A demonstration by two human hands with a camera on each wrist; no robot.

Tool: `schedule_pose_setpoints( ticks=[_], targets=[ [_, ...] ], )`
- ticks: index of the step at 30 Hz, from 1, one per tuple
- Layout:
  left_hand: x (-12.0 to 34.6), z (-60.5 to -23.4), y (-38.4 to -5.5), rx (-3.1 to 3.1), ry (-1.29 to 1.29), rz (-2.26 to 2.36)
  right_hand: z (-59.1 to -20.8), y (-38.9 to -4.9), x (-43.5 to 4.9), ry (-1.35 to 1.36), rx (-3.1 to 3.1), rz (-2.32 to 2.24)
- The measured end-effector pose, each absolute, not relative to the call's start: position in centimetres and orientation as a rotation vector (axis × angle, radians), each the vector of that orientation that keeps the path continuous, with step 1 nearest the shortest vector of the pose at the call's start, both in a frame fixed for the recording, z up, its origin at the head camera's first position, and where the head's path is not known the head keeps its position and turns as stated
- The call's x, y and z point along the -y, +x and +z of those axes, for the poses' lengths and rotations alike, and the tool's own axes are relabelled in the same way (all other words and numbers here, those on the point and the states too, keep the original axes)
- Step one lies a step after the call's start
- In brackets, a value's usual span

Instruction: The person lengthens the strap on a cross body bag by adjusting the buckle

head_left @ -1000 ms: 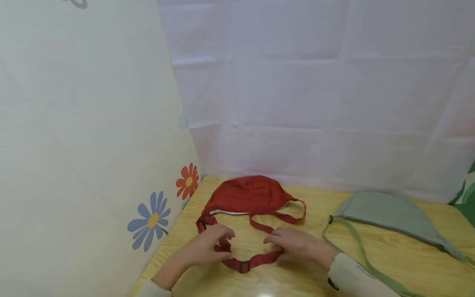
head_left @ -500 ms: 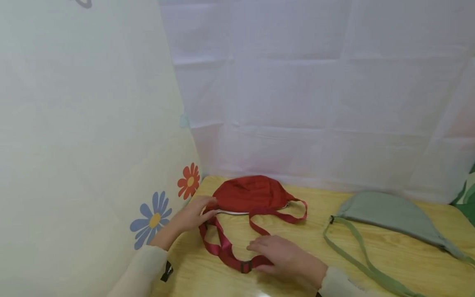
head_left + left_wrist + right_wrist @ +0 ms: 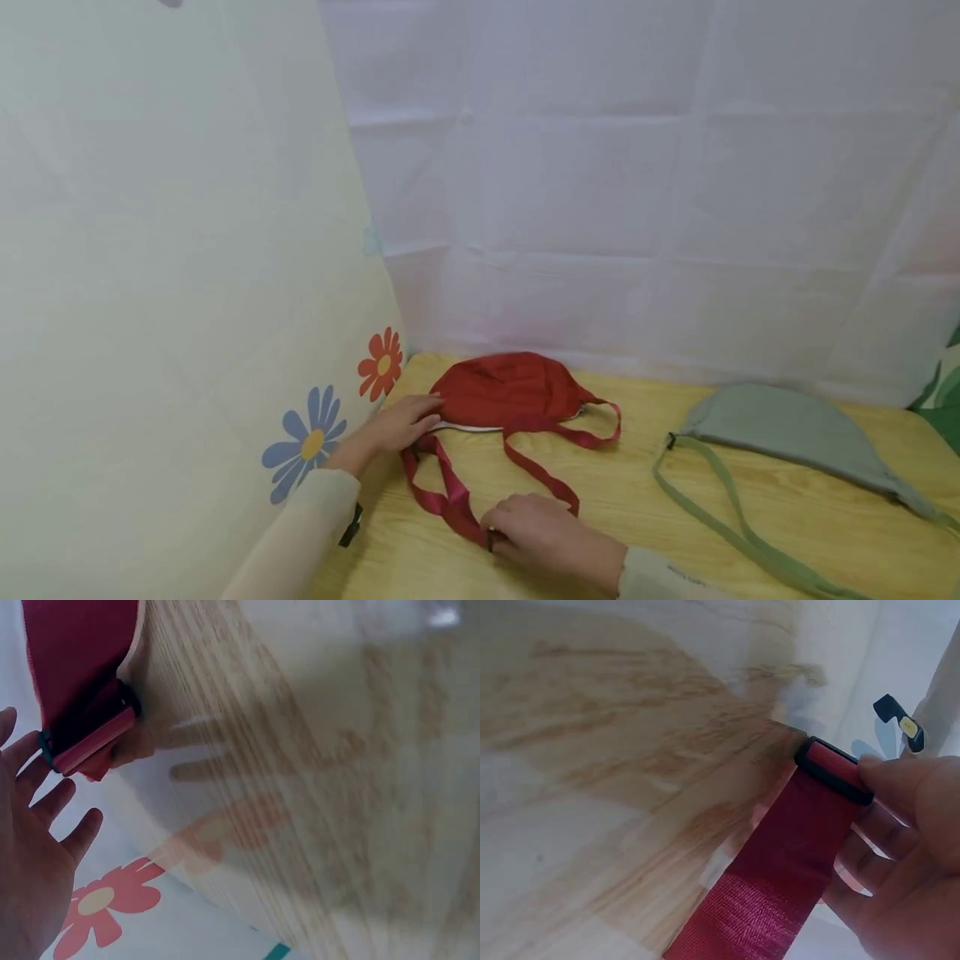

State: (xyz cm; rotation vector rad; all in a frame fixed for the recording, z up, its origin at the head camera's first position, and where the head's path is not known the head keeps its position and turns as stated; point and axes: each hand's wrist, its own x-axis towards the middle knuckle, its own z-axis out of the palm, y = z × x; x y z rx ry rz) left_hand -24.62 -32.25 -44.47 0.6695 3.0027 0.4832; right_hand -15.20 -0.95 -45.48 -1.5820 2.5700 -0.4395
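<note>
A red waist bag (image 3: 510,387) lies on the wooden table, with its red strap (image 3: 551,482) looped toward me. At the bag's left end, my left hand (image 3: 402,422) rests with fingers extended; in the left wrist view those fingers are spread beside a dark strap buckle (image 3: 94,727). My right hand (image 3: 538,531) is at the near end of the loop. There it pinches the strap at a black slide buckle (image 3: 834,771), thumb on the buckle's edge and fingers behind the webbing. The head view shows only a bit of this buckle past the fingers.
A grey-green waist bag (image 3: 787,429) lies on the right of the table (image 3: 630,517), its green strap (image 3: 720,517) trailing toward the front. A white sheet with printed flowers (image 3: 307,446) stands close along the left side. Another pale sheet (image 3: 562,183) hangs behind the table.
My left hand has left the near strap loop and moved up to the bag's left end. Along the strap, my right hand has slid left onto the slide buckle.
</note>
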Motion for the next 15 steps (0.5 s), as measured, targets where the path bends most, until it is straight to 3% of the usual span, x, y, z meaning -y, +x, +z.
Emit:
schedule_pose_setpoints(
  ticks=[15],
  targets=[
    [32.6, -45.9, -24.5, -2.826, 0.378, 0.658, -44.3, -16.1, -0.1, -1.389, -2.49, -0.756]
  ],
)
